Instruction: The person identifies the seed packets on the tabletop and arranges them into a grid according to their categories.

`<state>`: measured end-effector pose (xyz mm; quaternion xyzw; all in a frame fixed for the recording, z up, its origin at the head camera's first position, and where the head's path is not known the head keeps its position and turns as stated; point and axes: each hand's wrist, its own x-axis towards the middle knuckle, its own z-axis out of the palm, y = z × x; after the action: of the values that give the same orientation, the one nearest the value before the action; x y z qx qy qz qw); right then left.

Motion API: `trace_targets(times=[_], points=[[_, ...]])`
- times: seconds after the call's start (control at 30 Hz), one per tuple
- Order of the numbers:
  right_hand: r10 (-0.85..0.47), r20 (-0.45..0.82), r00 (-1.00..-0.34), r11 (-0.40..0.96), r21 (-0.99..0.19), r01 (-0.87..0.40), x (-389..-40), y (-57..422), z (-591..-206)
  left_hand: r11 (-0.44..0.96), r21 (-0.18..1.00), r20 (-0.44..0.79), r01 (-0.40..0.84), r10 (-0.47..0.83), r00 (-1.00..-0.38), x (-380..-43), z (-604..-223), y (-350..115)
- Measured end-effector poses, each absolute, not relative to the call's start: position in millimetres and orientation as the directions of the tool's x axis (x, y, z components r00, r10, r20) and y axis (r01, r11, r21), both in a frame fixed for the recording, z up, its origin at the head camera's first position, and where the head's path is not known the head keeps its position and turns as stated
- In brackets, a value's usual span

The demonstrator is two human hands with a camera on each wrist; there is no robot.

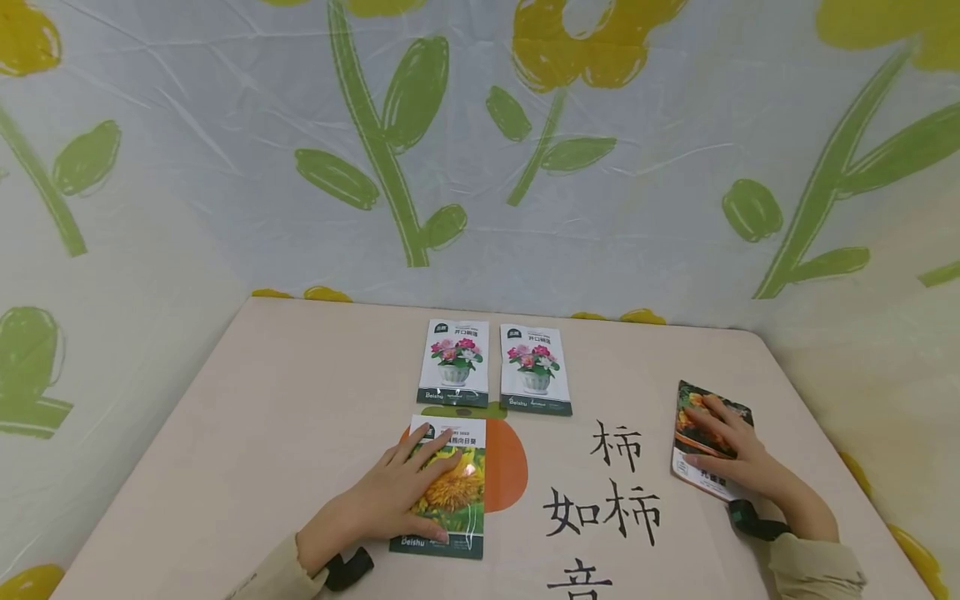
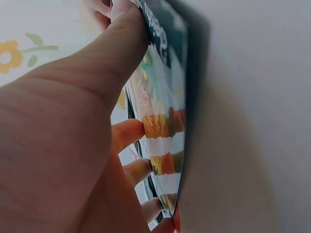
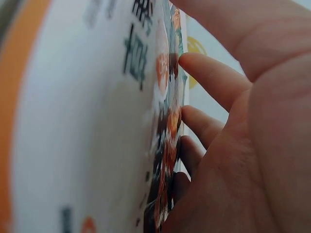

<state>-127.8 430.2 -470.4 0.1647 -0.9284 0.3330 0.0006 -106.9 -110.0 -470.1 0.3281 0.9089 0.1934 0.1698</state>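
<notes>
My left hand rests with spread fingers on a sunflower seed packet, which lies flat near the middle of the table. In the left wrist view, the fingertips and thumb touch the glossy face of this packet. Over to the right, my right hand lies on a seed packet with orange flowers, its fingers spread across the picture. The right wrist view has the fingertips on that packet's front, with the white printed end close to the camera.
Two matching seed packets with pink potted flowers, a left one and a right one, lie side by side behind the sunflower packet. The pale tablecloth carries black characters and an orange persimmon print. A flower-patterned curtain stands behind the table.
</notes>
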Motion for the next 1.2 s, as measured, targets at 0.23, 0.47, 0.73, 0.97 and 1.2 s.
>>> trace_targets(times=[0.23, 0.47, 0.73, 0.97, 1.2], points=[[-0.304, 0.106, -0.947, 0.726, -0.618, -0.302, -128.9, 432.1, -472.0, 0.703, 0.48, -0.175, 0.524, 0.662, -0.728, -105.7, -472.1, -109.6], [-0.309, 0.109, -0.945, 0.72, -0.622, -0.307, -130.4, 432.2, -473.8, 0.705, 0.474, -0.175, 0.527, 0.663, -0.728, -106.5, -470.6, -109.4], [-0.333, 0.138, -0.933, 0.716, -0.606, -0.346, -131.9, 431.1, -475.5, 0.717, 0.461, -0.186, 0.523, 0.654, -0.734, -107.4, -473.4, -108.9], [-0.347, 0.128, -0.929, 0.703, -0.62, -0.348, -131.5, 425.0, -474.3, 0.715, 0.467, -0.187, 0.519, 0.654, -0.733, -107.5, -474.7, -109.1], [-0.355, 0.098, -0.93, 0.715, -0.612, -0.338, -133.0, 412.9, -469.6, 0.725, 0.453, -0.2, 0.518, 0.649, -0.734, -107.6, -477.1, -108.6]])
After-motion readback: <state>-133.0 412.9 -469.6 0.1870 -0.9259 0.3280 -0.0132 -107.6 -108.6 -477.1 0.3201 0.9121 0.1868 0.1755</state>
